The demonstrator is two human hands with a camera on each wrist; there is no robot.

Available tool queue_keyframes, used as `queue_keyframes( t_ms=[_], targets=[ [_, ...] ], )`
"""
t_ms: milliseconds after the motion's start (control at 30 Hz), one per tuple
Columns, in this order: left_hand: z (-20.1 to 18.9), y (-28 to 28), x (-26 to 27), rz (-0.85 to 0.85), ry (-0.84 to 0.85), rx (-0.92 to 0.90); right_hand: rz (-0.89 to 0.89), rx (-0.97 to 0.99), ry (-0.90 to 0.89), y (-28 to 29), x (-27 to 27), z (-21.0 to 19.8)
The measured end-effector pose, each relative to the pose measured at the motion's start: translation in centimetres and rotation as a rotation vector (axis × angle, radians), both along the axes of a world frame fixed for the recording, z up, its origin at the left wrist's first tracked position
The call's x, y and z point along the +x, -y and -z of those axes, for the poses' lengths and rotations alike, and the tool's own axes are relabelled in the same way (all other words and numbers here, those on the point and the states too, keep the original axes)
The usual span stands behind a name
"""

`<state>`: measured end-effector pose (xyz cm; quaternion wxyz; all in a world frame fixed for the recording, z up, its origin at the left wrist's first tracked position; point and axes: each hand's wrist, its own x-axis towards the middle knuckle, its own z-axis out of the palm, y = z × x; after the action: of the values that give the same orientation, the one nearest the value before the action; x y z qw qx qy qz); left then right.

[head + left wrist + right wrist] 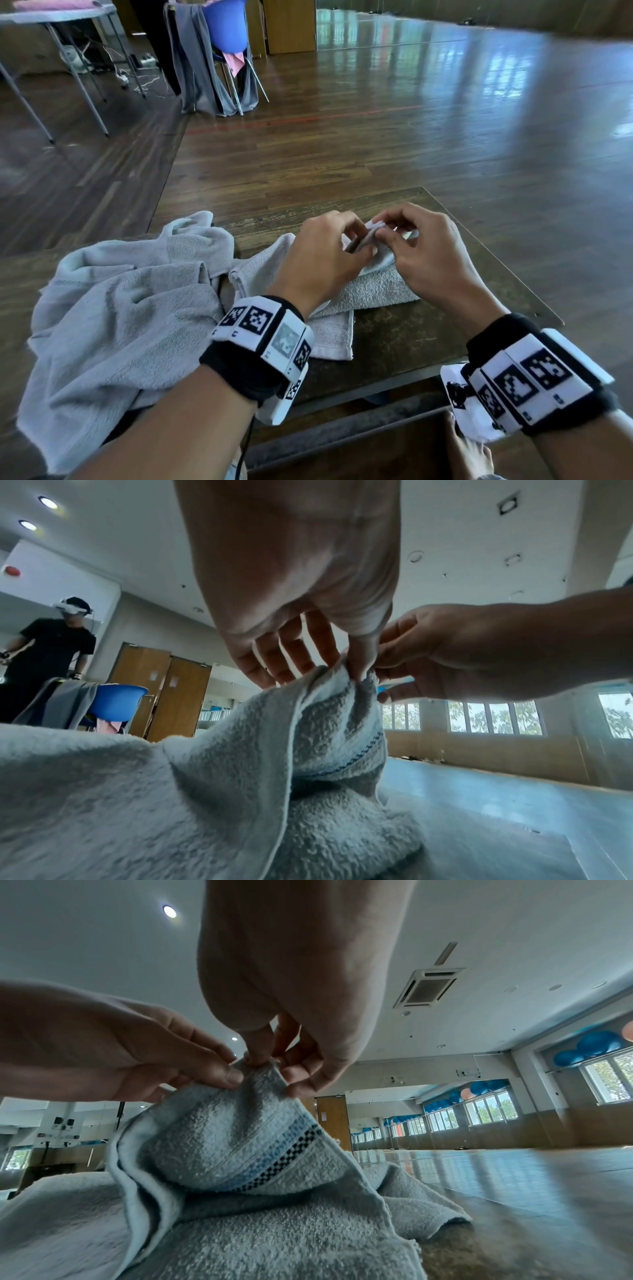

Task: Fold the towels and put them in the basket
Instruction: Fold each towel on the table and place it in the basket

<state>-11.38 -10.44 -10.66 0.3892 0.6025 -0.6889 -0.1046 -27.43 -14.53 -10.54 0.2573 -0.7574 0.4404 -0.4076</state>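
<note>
A small grey towel point(370, 291) with a blue checked stripe point(274, 1161) lies partly folded on the dark wooden table point(411, 339). My left hand point(359, 244) and right hand point(382, 229) meet above it, and both pinch the same raised corner of this towel. In the left wrist view the left hand point(346, 664) pinches the towel's point(325, 723) edge, with the right hand point(387, 669) close beside it. The right wrist view shows the right hand point(270, 1061) pinching the tip and the left hand point(229, 1074) on the fold. A larger grey towel point(120, 308) lies crumpled at the left.
A dark brown box-like rim point(342, 442) sits below the table's front edge; I cannot tell what it is. A blue chair point(224, 31) draped with grey cloth and a folding table point(51, 17) stand far back left. A person wearing a headset point(51, 647) stands there.
</note>
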Motion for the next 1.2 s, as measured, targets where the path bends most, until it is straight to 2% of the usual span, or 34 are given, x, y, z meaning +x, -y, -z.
queue_keyframes(
  t_ms=[233, 367, 500, 767, 967, 1200],
  targets=[
    [-0.2, -0.3, 2.2, -0.127, 0.190, 0.135, 0.094, -0.057, 0.064, 0.9, -1.5, -0.4],
    [-0.9, -1.0, 4.0, -0.256, 0.281, 0.137, 0.132, -0.092, 0.110, 1.4, -2.0, -0.3],
    [-2.0, -2.3, 5.5, -0.303, 0.258, 0.145, 0.185, -0.126, 0.202, 1.8, -2.3, -0.3],
    [-2.6, -5.0, 9.9, -0.440, 0.257, 0.200, 0.311, -0.084, 0.249, 3.1, -4.0, 0.3],
    [-2.5, -7.2, 11.7, -0.418, 0.197, 0.174, 0.292, -0.038, 0.121, 3.0, -4.7, 1.5],
    [-1.9, -8.3, 12.5, -0.322, 0.153, 0.086, 0.265, 0.002, 0.104, 2.8, -4.9, 2.2]
  ],
)
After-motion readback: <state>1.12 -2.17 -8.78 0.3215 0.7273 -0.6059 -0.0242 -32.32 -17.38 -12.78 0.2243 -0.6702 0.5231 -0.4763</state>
